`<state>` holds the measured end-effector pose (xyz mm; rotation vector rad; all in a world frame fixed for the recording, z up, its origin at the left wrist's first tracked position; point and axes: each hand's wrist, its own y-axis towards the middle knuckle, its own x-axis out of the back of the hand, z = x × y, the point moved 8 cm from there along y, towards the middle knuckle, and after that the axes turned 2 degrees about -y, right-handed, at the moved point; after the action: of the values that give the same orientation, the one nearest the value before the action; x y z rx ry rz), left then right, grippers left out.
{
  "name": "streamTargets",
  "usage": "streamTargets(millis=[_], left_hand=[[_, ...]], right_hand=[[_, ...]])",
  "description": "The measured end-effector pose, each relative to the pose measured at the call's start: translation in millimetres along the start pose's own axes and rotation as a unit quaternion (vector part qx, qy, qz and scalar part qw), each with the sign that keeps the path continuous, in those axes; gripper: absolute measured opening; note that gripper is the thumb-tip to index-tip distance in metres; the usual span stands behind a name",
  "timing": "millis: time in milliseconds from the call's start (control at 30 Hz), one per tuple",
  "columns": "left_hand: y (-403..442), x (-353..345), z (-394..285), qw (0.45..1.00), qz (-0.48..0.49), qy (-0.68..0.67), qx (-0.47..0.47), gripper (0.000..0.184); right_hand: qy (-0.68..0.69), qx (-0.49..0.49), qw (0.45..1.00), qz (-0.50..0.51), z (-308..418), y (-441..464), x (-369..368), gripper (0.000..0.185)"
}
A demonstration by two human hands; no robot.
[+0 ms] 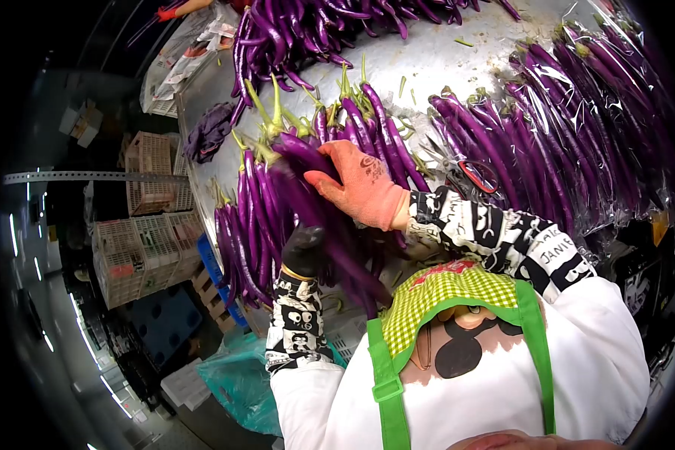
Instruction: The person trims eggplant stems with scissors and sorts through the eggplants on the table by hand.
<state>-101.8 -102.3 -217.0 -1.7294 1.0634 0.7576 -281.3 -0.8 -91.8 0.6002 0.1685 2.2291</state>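
Long purple eggplants with green stems are held up off the metal table, blurred by motion. My right hand, in an orange-pink glove, lies against their upper part with thumb and fingers bent round it. Lower down, my left hand, in a black glove, grips the same eggplants from the left side. Loose eggplants lie side by side to the left, stems upward, and more lie just beyond my right hand. Scissors with red handles rest to the right of my right hand.
Eggplants in clear plastic cover the right side of the metal table. A large pile of eggplants lies at the far side. A dark purple cloth is at the left edge. Plastic crates stand left of the table.
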Motion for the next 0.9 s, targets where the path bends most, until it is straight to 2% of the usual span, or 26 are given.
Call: streamTargets(millis=[100,133,167,200,233,267,300,333,367,400,467,500,600,667,733,767,800,833,867,900], left_hand=[[5.1,-42.7,12.3,0.999,0.035,0.036,0.002,0.04],[5.0,-55.6,13.6,0.998,0.023,0.053,-0.002,0.039],[4.6,-61.5,14.2,0.997,0.01,0.07,-0.003,0.039],[4.7,-69.7,16.1,0.997,0.056,0.054,-0.001,0.041],[8.2,-11.1,16.2,0.998,0.067,-0.017,-0.012,0.038],[11.2,14.0,17.1,0.997,0.013,0.046,-0.059,0.035],[11.4,27.2,15.0,0.988,-0.041,0.11,-0.105,0.033],[5.7,7.6,1.6,0.906,-0.01,0.363,-0.218,0.034],[-3.1,-18.5,-1.7,0.748,0.022,0.586,-0.311,0.034],[-11.8,-39.7,8.4,0.528,0.05,0.759,-0.377,0.035],[-7.6,-29.7,13.7,0.574,0.094,0.74,-0.338,0.036],[-6.0,-23.9,16.0,0.597,0.115,0.728,-0.318,0.038],[-1.8,-11.3,15.9,0.635,0.087,0.719,-0.268,0.034],[15.1,-19.5,23.4,0.814,0.028,0.561,-0.148,0.034],[17.1,-56.5,20.3,0.766,0.07,0.617,-0.169,0.032],[8.2,-82.0,17.2,0.613,0.137,0.738,-0.245,0.03],[8.6,-89.5,12.8,0.634,0.119,0.726,-0.239,0.029],[8.9,-96.9,8.5,0.655,0.1,0.712,-0.233,0.028],[16.7,-82.6,7.0,0.828,-0.006,0.542,-0.14,0.028],[17.5,-61.2,17.5,0.936,-0.11,0.332,-0.039,0.029]], right_hand=[[-0.046,0.014,0.997,0.057,-2.8,-3.8,-1.8,0.057],[-0.025,0.012,0.997,0.07,-10.0,-8.1,-4.5,0.059],[0.073,-0.066,0.99,0.106,-27.8,-12.3,-12.8,0.055],[0.104,-0.096,0.979,0.148,-41.4,-11.7,-19.9,0.053],[0.133,-0.126,0.965,0.188,-54.8,-11.6,-26.5,0.052],[0.053,-0.083,0.98,0.172,-62.6,-12.7,-26.6,0.049],[0.054,-0.093,0.972,0.207,-66.4,-13.5,-29.5,0.046],[0.034,-0.089,0.968,0.232,-63.1,-17.4,-25.9,0.045],[0.014,-0.085,0.963,0.256,-59.4,-24.4,-22.2,0.045],[-0.001,-0.039,0.97,0.24,-57.8,-34.6,-21.4,0.042],[-0.046,0.032,0.98,0.192,-49.8,-61.1,-14.1,0.041],[-0.068,-0.004,0.972,0.227,-53.6,-73.1,-10.8,0.043],[-0.123,0.014,0.95,0.285,-35.5,-99.9,-2.5,0.049],[-0.132,-0.012,0.938,0.32,-34.6,-109.7,-7.1,0.052],[-0.197,0.008,0.926,0.322,-35.1,-106.9,-14.4,0.054],[-0.228,0.019,0.918,0.324,-37.9,-106.3,-18.5,0.055],[-0.222,0.072,0.939,0.252,-38.3,-106.8,-18.8,0.054],[-0.213,0.1,0.941,0.245,-31.4,-107.1,-16.4,0.052],[-0.203,0.127,0.942,0.238,-20.8,-106.6,-11.9,0.05],[-0.193,0.156,0.942,0.228,-10.2,-105.3,-6.8,0.048]])
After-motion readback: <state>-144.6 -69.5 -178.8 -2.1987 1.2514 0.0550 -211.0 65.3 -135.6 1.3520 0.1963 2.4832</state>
